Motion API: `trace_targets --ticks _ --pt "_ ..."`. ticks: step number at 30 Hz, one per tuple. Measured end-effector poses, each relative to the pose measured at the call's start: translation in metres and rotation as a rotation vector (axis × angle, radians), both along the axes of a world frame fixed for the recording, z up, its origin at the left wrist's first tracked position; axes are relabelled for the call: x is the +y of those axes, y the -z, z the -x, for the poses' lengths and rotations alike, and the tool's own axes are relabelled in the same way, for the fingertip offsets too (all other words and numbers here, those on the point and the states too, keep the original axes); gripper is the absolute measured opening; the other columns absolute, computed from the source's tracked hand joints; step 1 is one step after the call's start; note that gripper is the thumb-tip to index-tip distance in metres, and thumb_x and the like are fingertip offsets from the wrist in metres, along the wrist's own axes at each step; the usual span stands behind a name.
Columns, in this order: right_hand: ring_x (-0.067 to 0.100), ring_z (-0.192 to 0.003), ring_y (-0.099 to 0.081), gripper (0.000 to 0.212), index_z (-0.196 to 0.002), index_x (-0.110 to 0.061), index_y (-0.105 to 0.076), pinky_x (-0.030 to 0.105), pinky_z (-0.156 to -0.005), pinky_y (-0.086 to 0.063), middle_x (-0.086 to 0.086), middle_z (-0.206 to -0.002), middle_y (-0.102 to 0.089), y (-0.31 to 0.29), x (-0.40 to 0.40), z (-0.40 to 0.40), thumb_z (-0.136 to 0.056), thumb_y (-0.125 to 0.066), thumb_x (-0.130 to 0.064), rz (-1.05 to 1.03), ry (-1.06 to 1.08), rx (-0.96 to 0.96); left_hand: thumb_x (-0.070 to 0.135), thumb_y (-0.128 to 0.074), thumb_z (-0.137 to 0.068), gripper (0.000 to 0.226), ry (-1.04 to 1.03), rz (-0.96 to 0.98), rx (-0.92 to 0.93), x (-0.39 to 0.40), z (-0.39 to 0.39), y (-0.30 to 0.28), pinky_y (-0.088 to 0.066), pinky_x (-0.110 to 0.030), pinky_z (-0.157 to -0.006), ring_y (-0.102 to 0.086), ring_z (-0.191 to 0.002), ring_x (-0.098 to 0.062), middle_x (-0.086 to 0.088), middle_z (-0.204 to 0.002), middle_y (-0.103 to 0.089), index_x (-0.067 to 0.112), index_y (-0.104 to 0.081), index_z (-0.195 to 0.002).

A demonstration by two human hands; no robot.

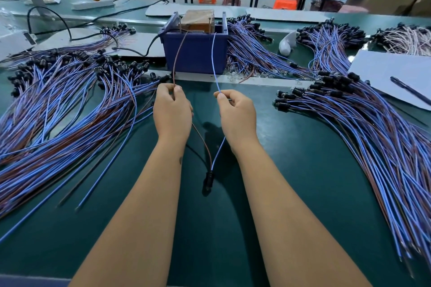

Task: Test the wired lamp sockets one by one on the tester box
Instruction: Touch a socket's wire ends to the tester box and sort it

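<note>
A blue tester box [195,52] with a brown block on top stands at the back middle of the green belt. My left hand [172,109] pinches a brown wire [177,58] whose far end reaches up to the box top. My right hand [236,112] pinches a blue wire [214,60] that also runs up to the box. Both wires pass back under my hands and join at one black lamp socket [208,181], which hangs low between my forearms.
Large piles of blue-and-brown wired sockets lie to the left [65,100] and right [363,123], with more behind the box [254,51]. A white sheet with a pen [409,89] sits at right. A black power cable [149,48] runs to the box.
</note>
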State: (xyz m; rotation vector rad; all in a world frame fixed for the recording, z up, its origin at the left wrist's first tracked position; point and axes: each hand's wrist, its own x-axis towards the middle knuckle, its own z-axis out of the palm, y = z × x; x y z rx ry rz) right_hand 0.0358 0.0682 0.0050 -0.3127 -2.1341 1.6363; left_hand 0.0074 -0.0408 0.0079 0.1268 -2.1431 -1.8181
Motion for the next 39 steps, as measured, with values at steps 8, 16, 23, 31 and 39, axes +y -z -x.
trace_targets --ticks 8,16,23,31,39 --pt "0.005 -0.052 -0.041 0.017 -0.091 -0.024 -0.069 0.027 -0.058 -0.035 -0.013 -0.055 -0.051 -0.001 -0.002 -0.001 -0.096 -0.053 -0.021 -0.008 -0.015 0.003 0.025 -0.037 -0.103 0.016 0.001 -0.01 -0.022 0.0 0.0 0.0 -0.051 -0.035 -0.064 -0.052 -0.046 -0.004 0.007 -0.054 -0.057 0.027 -0.046 -0.091" --pt "0.006 -0.054 -0.042 0.017 -0.09 -0.027 -0.068 0.027 -0.059 -0.037 -0.011 -0.059 -0.052 -0.001 -0.002 -0.001 -0.096 -0.053 -0.022 -0.019 -0.017 0.0 0.024 -0.036 -0.103 0.017 0.008 -0.034 -0.034 -0.001 0.001 -0.001 -0.053 -0.037 -0.066 -0.053 -0.047 -0.006 0.007 -0.053 -0.057 0.028 -0.045 -0.09" --pt "0.006 -0.055 -0.042 0.018 -0.094 -0.023 -0.07 0.027 -0.061 -0.036 -0.012 -0.058 -0.051 -0.001 -0.003 -0.001 -0.096 -0.053 -0.022 -0.013 -0.007 -0.003 0.025 -0.037 -0.102 0.015 0.027 -0.05 -0.045 -0.001 0.005 0.002 -0.056 -0.046 -0.074 -0.052 -0.046 -0.003 0.011 -0.047 -0.057 0.028 -0.047 -0.092" --pt "0.006 -0.054 -0.041 0.018 -0.094 -0.023 -0.07 0.026 -0.059 -0.036 -0.011 -0.059 -0.051 -0.002 -0.003 -0.002 -0.096 -0.053 -0.022 -0.026 -0.011 0.0 0.026 -0.036 -0.101 0.015 0.033 -0.04 -0.028 0.001 0.009 0.003 -0.057 -0.051 -0.077 -0.053 -0.044 -0.004 0.011 -0.047 -0.058 0.031 -0.044 -0.089" --pt "0.006 -0.049 -0.04 0.017 -0.09 -0.025 -0.07 0.025 -0.056 -0.033 -0.011 -0.054 -0.048 -0.001 -0.003 0.001 -0.095 -0.054 -0.021 -0.026 -0.007 0.002 0.026 -0.036 -0.101 0.012 0.028 -0.025 -0.035 0.001 0.013 0.003 -0.056 -0.047 -0.077 -0.055 -0.044 -0.006 0.01 -0.048 -0.058 0.028 -0.045 -0.094"
